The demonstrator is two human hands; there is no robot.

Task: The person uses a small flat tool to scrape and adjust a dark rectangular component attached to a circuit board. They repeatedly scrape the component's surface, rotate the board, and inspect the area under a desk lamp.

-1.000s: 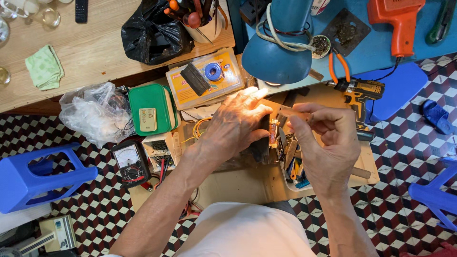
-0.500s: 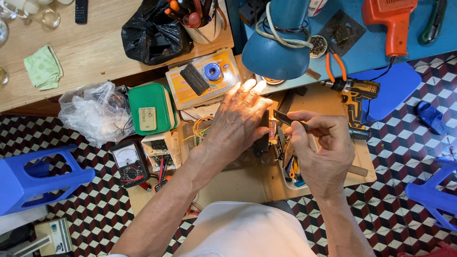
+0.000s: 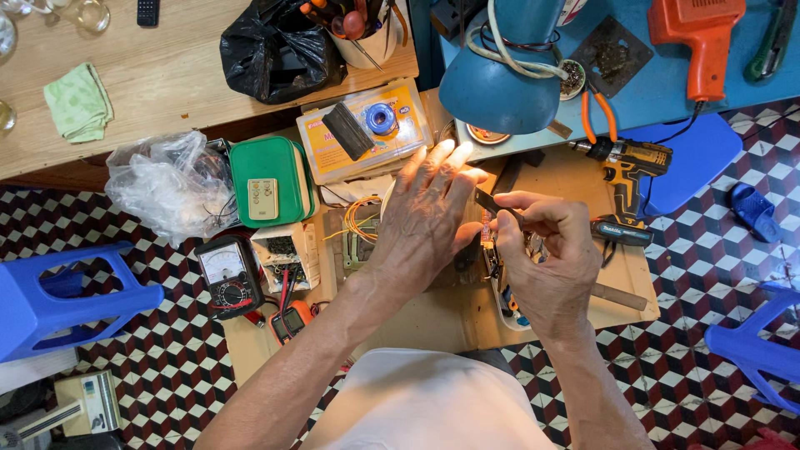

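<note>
The left hand point(image 3: 425, 221) lies flat, fingers spread, on a small part with orange wire point(image 3: 360, 218) in the middle of the low wooden table point(image 3: 433, 321). What is under the palm is hidden, so I cannot tell if this grip holds anything. The right hand point(image 3: 546, 250) is just beside it, its grip pinched tight on a thin dark tool point(image 3: 493, 204) that points at the left fingers. A blue lamp point(image 3: 500, 79) shines from the far edge. A yellow drill point(image 3: 625, 179) lies near the right edge.

Checkered tile floor point(image 3: 125, 400), blue stools point(image 3: 50, 300), lamp-lit wooden bench point(image 3: 167, 75)
</note>
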